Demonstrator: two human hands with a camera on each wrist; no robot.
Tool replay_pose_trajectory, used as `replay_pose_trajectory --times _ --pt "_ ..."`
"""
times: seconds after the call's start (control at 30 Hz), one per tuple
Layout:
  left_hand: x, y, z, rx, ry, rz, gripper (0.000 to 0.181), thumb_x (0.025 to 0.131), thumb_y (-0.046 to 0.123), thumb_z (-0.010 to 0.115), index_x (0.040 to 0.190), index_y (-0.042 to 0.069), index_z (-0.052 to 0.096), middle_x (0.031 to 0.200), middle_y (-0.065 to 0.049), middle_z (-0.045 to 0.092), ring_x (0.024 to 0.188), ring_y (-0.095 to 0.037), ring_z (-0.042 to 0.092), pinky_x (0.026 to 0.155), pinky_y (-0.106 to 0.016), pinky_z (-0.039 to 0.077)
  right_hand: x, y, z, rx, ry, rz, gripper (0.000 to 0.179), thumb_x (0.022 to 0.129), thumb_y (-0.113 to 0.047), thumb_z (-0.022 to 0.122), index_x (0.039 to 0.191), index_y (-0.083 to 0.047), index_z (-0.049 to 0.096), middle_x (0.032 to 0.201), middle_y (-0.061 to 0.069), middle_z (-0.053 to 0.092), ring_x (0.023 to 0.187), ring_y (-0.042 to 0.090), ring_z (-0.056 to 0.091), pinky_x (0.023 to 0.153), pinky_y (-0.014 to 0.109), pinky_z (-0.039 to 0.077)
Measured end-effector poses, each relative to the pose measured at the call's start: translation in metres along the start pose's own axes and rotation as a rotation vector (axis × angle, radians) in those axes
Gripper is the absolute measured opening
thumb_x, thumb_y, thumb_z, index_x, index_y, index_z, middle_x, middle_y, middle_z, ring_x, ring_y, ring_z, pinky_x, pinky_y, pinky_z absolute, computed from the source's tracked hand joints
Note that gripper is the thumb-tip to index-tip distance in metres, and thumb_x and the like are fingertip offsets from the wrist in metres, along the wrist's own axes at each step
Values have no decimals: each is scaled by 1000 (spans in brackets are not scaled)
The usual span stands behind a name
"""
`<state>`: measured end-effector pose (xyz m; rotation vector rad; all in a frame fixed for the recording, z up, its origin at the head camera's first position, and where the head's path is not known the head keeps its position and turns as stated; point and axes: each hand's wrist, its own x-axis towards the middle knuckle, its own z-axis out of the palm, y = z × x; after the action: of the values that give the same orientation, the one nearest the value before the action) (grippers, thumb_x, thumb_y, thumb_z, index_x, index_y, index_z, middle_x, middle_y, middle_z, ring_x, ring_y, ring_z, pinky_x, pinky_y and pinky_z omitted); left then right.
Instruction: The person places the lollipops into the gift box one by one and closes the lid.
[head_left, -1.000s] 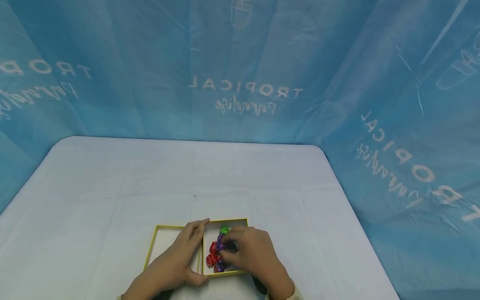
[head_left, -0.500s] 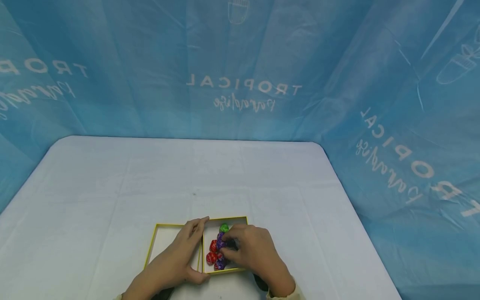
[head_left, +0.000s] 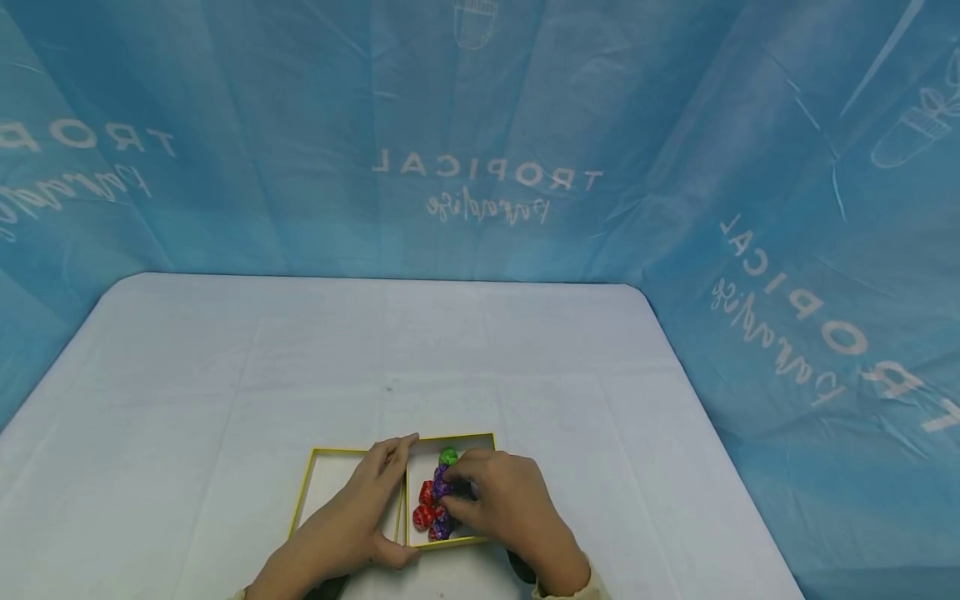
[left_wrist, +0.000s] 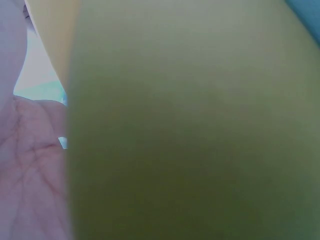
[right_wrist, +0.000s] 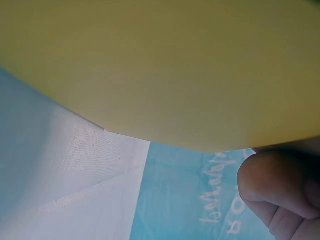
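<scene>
In the head view, a shallow yellow-edged box with a white inside stands near the table's front. Round wrapped candies lie in it: a green candy, red candies and purple ones. My left hand spans the box's left side and grips it, fingertips at the far corner, thumb at the near one. Over the box's right part, my right hand pinches a purple candy between thumb and fingers; its palm hides what lies beneath. Blurred yellow box wall fills most of the left wrist view.
A second yellow-edged tray, perhaps the lid, lies left of the box, partly under the left hand and forearm. White cloth covers the table. Blue printed curtains hang behind it and along both sides.
The view has tilted very slightly. Both hands keep their places at the box, and the candies lie nearly as before.
</scene>
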<state>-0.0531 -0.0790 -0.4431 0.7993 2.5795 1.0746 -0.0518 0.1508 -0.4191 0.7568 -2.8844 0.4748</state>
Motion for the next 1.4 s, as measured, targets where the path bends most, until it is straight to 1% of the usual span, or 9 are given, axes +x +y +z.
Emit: replay_pose_trajectory --times 0.27,0.5,0.6,0.73,0.87,1.03,1.27,1.33,1.4 --pt "-3 0 -1 -6 18 -5 124 68 52 89 162 15 17 150 -9 34 140 -31 37 105 -54 44 0 -2 0 -23 -11 -16 19 79 -38 85 92 -24 81 95 -15 74 81 -2 68 63 18 52" --pt "-6 -1 -1 -6 11 -26 124 68 48 89 163 14 17 151 -9 33 141 -30 36 106 -53 43 1 -5 0 -26 -17 -27 19 80 -38 84 95 -26 81 97 -15 74 83 -2 68 62 17 51" --pt "-8 -1 -2 -8 9 -26 124 69 50 88 163 15 16 152 -9 33 141 -30 36 106 -54 44 2 -7 -1 -26 -25 -29 19 80 -37 84 96 -27 81 98 -15 74 84 -2 68 62 16 51" --pt "-9 -1 -2 5 12 -5 123 70 53 87 163 15 15 151 -10 34 140 -31 37 103 -53 45 2 -9 -2 -29 -40 -22 19 81 -37 84 97 -27 81 100 -14 74 85 -1 69 63 17 52" --pt "-10 -1 -4 4 6 -1 123 71 53 87 163 15 15 151 -10 34 140 -33 38 103 -54 45 2 -11 -5 -50 -39 -28 20 81 -38 83 98 -27 81 102 -13 75 85 1 70 63 18 53" --pt "-10 -1 -5 -11 -3 15 121 73 55 85 163 14 15 151 -10 33 139 -31 39 103 -54 45 0 -13 -13 -70 -11 -61 20 83 -40 81 97 -27 81 102 -13 74 83 0 70 61 17 51" --pt "-8 4 -7 15 14 55 125 73 53 86 164 22 6 155 -9 30 140 -30 39 104 -51 46 2 -14 -27 -120 49 -165 22 84 -43 80 95 -24 81 99 -11 75 76 2 70 57 20 52" --pt "-8 5 -11 33 22 61 127 71 54 87 164 22 6 156 -11 29 142 -36 36 104 -53 45 4 -16 -32 -133 51 -181 24 83 -43 81 95 -23 80 99 -11 75 76 2 70 57 21 53" --pt "-11 4 -18 60 34 73 128 69 55 88 164 21 10 156 -13 30 144 -42 33 109 -58 38 9 -20 -38 -149 36 -184 32 81 -46 82 100 -22 80 102 -9 74 80 4 68 61 23 54"
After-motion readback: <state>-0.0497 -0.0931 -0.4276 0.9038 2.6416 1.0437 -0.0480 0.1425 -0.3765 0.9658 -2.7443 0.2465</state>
